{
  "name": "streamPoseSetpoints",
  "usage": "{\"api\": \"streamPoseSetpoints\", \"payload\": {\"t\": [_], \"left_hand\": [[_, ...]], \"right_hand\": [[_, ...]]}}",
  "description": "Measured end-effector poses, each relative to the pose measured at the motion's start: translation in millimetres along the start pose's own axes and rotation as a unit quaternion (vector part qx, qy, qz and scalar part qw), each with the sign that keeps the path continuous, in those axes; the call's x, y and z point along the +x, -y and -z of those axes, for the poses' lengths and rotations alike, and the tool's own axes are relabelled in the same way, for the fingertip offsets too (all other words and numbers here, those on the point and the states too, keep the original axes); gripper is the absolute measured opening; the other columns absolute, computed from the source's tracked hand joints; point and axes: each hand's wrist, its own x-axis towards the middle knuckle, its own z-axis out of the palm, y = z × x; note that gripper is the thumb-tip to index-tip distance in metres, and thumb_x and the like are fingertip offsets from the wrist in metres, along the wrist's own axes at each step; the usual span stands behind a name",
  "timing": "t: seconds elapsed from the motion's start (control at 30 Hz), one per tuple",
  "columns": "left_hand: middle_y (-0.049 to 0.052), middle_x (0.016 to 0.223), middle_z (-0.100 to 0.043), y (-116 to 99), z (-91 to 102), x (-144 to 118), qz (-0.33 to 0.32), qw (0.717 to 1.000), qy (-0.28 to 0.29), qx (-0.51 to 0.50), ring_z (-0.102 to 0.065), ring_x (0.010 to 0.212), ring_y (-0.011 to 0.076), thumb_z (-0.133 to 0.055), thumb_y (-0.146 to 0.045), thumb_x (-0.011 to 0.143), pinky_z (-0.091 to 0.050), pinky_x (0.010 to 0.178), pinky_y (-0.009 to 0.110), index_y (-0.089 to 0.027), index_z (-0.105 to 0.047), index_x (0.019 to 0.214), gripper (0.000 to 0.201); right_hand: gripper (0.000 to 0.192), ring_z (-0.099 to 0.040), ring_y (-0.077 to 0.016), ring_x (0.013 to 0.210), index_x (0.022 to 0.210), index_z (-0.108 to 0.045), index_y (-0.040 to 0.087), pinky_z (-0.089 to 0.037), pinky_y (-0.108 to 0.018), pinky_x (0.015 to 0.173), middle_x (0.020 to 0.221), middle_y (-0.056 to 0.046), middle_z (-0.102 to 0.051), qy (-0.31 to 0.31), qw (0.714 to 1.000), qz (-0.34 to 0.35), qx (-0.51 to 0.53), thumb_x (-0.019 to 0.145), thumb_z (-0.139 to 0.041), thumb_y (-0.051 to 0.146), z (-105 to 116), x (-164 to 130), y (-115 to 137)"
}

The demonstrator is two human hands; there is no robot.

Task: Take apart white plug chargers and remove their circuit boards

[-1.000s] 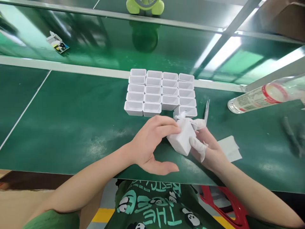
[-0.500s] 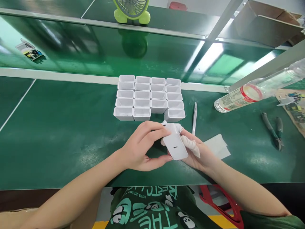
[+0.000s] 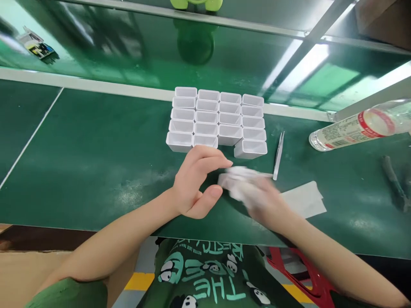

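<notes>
My right hand [image 3: 265,203] is blurred by motion and grips a white plastic casing [image 3: 236,179] just above the green mat; white finger cots cover some of its fingers. My left hand [image 3: 195,179] hovers right beside the casing, to its left. Its fingers are curved and apart, with nothing between them. Right behind both hands stands a block of several open white casings [image 3: 218,122] in neat rows, one at the front right set slightly askew.
Metal tweezers [image 3: 278,155] lie right of the block, with a white paper sheet [image 3: 305,199] in front of them. A plastic bottle [image 3: 353,126] lies at the right and dark pliers [image 3: 395,183] at the far right. A small circuit board [image 3: 35,45] sits far left.
My left hand has let go of the casing and drawn slightly left. My right hand has swung the casing down and leftward, blurring it.
</notes>
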Motion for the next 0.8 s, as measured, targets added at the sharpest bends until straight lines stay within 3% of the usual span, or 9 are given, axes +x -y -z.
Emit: {"api": "streamPoseSetpoints", "payload": {"t": [0.13,0.23,0.3,0.37,0.43,0.5,0.57,0.63,0.8], "left_hand": [[0.011,0.097,-0.062,1.3,0.7,0.0,0.019,1.0,0.022,0.006,-0.061,0.092,0.0205,-0.046,-0.031,0.092,-0.052,0.079,0.035,-0.012,-0.06,0.111,0.03],[0.011,0.097,-0.062,1.5,1.0,-0.4,0.016,0.999,0.035,0.001,-0.06,0.092,0.0208,-0.047,-0.031,0.092,-0.052,0.079,0.035,-0.012,-0.06,0.112,0.031],[0.01,0.097,-0.061,0.8,1.1,-0.2,0.008,0.999,0.047,-0.004,-0.06,0.09,0.0205,-0.046,-0.033,0.092,-0.053,0.077,0.035,-0.013,-0.059,0.113,0.032],[0.011,0.098,-0.06,-0.4,0.9,0.1,0.003,0.998,0.067,-0.013,-0.06,0.091,0.0208,-0.045,-0.037,0.093,-0.053,0.076,0.035,-0.013,-0.058,0.115,0.035],[0.014,0.104,-0.06,-1.7,0.3,0.2,-0.005,0.995,0.092,-0.022,-0.06,0.096,0.0225,-0.045,-0.042,0.093,-0.054,0.08,0.037,-0.01,-0.056,0.119,0.042],[0.017,0.111,-0.059,-3.0,-0.6,0.0,-0.016,0.993,0.117,-0.021,-0.059,0.103,0.0248,-0.047,-0.046,0.093,-0.054,0.085,0.039,-0.008,-0.054,0.123,0.048],[0.017,0.114,-0.059,-4.1,-1.4,-0.1,-0.025,0.99,0.142,-0.013,-0.059,0.106,0.0255,-0.05,-0.041,0.092,-0.054,0.086,0.04,-0.009,-0.052,0.126,0.048],[0.017,0.115,-0.06,-4.7,-1.7,-0.1,-0.024,0.987,0.156,-0.006,-0.059,0.105,0.0251,-0.05,-0.033,0.091,-0.054,0.085,0.04,-0.009,-0.051,0.128,0.044],[0.017,0.114,-0.06,-3.6,0.1,0.0,-0.019,0.985,0.17,-0.006,-0.059,0.104,0.025,-0.042,-0.028,0.094,-0.053,0.085,0.04,-0.009,-0.052,0.13,0.042]], "right_hand": [[0.023,-0.049,-0.021,0.072,0.088,-0.059,0.019,-0.05,-0.041,0.069,0.083,-0.007,-0.052,0.016,0.975,0.13,-0.178,0.079,-0.048,0.002,-15.3,12.0,-3.8],[0.031,-0.05,-0.0214,0.074,0.1,-0.056,0.017,-0.052,-0.039,0.068,0.086,-0.008,-0.052,0.009,0.931,0.215,-0.294,0.08,-0.043,-0.002,-16.5,15.4,-3.7],[0.039,-0.055,-0.0233,0.083,0.117,-0.052,0.018,-0.054,-0.041,0.074,0.094,-0.01,-0.054,0.017,0.934,0.224,-0.279,0.083,-0.044,0.001,-13.6,15.4,-1.7],[0.05,-0.058,-0.0259,0.1,0.135,-0.042,0.021,-0.054,-0.043,0.085,0.11,-0.013,-0.056,0.01,0.963,0.192,-0.186,0.088,-0.048,0.008,-9.8,14.6,2.3],[0.053,-0.057,-0.0254,0.112,0.142,-0.035,0.026,-0.054,-0.041,0.089,0.126,-0.013,-0.055,-0.018,0.993,0.111,-0.041,0.093,-0.052,0.018,-6.3,13.9,8.0],[0.044,-0.06,-0.0229,0.111,0.138,-0.038,0.03,-0.056,-0.037,0.085,0.129,-0.011,-0.057,-0.027,0.991,-0.006,0.129,0.097,-0.051,0.032,-3.6,14.2,14.3],[0.042,-0.063,-0.0216,0.107,0.135,-0.041,0.031,-0.058,-0.035,0.081,0.127,-0.009,-0.059,0.006,0.95,-0.114,0.289,0.097,-0.05,0.044,-2.0,15.6,19.5],[0.048,-0.065,-0.022,0.105,0.136,-0.042,0.031,-0.059,-0.036,0.082,0.126,-0.008,-0.061,0.041,0.895,-0.18,0.407,0.094,-0.054,0.05,-1.7,17.8,22.5],[0.05,-0.069,-0.0196,0.094,0.135,-0.045,0.032,-0.061,-0.039,0.081,0.116,-0.005,-0.065,0.079,0.791,-0.233,0.56,0.09,-0.063,0.044,-3.2,20.9,22.1]]}}
